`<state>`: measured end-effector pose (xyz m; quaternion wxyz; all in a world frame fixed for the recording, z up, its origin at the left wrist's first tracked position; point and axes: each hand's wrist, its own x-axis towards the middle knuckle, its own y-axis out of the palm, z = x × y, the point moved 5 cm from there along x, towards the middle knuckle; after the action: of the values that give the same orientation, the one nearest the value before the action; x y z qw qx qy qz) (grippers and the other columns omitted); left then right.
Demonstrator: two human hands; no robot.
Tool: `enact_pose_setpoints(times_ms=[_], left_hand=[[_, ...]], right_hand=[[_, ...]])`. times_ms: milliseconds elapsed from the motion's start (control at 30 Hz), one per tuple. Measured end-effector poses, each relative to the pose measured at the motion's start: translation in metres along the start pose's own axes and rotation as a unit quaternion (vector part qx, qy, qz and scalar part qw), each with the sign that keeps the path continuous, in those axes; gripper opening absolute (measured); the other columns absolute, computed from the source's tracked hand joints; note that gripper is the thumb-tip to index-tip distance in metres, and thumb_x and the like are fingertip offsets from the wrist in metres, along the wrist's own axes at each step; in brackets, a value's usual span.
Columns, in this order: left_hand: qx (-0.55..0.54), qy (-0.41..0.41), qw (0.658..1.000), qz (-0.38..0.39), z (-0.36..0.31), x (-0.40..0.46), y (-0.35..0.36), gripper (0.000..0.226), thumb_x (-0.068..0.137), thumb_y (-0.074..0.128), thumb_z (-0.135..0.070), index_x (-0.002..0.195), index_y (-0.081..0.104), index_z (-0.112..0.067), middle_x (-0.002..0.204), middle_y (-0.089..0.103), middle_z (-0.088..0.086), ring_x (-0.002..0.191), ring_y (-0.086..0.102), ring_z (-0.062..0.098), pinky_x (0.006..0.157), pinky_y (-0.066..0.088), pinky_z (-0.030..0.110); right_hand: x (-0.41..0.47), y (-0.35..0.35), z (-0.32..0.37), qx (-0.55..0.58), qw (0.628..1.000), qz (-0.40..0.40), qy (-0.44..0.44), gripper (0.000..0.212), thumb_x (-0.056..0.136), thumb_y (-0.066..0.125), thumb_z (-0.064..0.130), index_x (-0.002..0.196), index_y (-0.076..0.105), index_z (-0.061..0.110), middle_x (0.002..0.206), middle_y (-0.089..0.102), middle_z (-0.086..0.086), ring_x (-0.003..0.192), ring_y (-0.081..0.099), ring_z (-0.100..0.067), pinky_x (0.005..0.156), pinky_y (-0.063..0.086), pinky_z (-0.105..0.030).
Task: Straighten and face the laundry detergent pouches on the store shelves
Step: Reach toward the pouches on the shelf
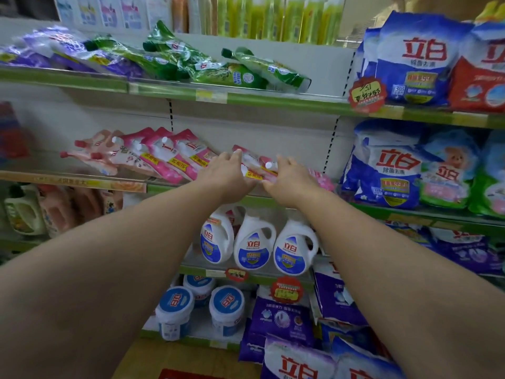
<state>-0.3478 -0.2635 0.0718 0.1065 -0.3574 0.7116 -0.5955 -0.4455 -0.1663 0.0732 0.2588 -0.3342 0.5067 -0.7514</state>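
Both my hands reach onto the middle shelf [169, 187]. A pink detergent pouch [255, 168] with a white cap lies there between them. My left hand [224, 170] grips its left side, fingers curled over the top edge. My right hand [289, 176] holds its right side by the cap. Left of them, several pink pouches [164, 157] lean in an untidy row, spouts pointing up and left. On the shelf above, green pouches [218, 67] and purple pouches [68, 53] lie flat and askew.
Blue and red washing powder bags [415, 58] fill the right-hand shelves. White detergent jugs [254, 244] stand one shelf below my hands, round tubs [226, 307] and purple bags [284, 321] lower down. Peach bottles [54, 209] stand at the left.
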Motion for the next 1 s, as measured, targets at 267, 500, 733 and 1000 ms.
enact_pose_setpoints(times_ms=[267, 500, 733, 1000], left_hand=[[0.012, -0.012, 1.000, -0.009, -0.009, 0.011, 0.001, 0.081, 0.092, 0.050, -0.054, 0.154, 0.012, -0.018, 0.157, 0.023, 0.008, 0.144, 0.023, 0.028, 0.112, 0.029, 0.050], [0.004, -0.022, 1.000, -0.006, -0.012, 0.022, 0.006, 0.081, 0.092, 0.049, -0.055, 0.153, 0.012, -0.018, 0.156, 0.025, 0.009, 0.142, 0.025, 0.029, 0.110, 0.031, 0.049], [-0.013, 0.006, 1.000, -0.003, -0.017, 0.045, 0.010, 0.082, 0.091, 0.049, -0.055, 0.154, 0.012, -0.018, 0.156, 0.025, 0.009, 0.144, 0.023, 0.027, 0.113, 0.028, 0.047], [-0.018, 0.012, 1.000, 0.006, -0.005, 0.094, 0.003, 0.082, 0.092, 0.048, -0.054, 0.154, 0.009, -0.017, 0.157, 0.022, 0.010, 0.143, 0.023, 0.028, 0.112, 0.029, 0.049]], right_hand=[[0.017, 0.000, -0.011, -0.001, 1.000, 0.004, -0.019, 0.076, 0.091, 0.050, 0.049, 0.149, 0.015, 0.017, 0.154, 0.022, -0.008, 0.140, 0.023, -0.030, 0.109, 0.029, -0.047], [0.027, -0.001, -0.020, 0.006, 1.000, 0.001, -0.022, 0.076, 0.089, 0.051, 0.054, 0.147, 0.020, 0.015, 0.153, 0.024, -0.009, 0.139, 0.024, -0.030, 0.108, 0.029, -0.046], [0.046, 0.001, -0.022, -0.001, 1.000, 0.002, -0.019, 0.077, 0.090, 0.048, 0.057, 0.147, 0.020, 0.015, 0.153, 0.024, -0.008, 0.140, 0.022, -0.029, 0.108, 0.027, -0.046], [0.088, -0.008, -0.022, -0.026, 0.999, -0.018, 0.007, 0.082, 0.089, 0.048, 0.056, 0.150, 0.012, 0.015, 0.157, 0.017, -0.007, 0.142, 0.020, -0.028, 0.111, 0.024, -0.046]])
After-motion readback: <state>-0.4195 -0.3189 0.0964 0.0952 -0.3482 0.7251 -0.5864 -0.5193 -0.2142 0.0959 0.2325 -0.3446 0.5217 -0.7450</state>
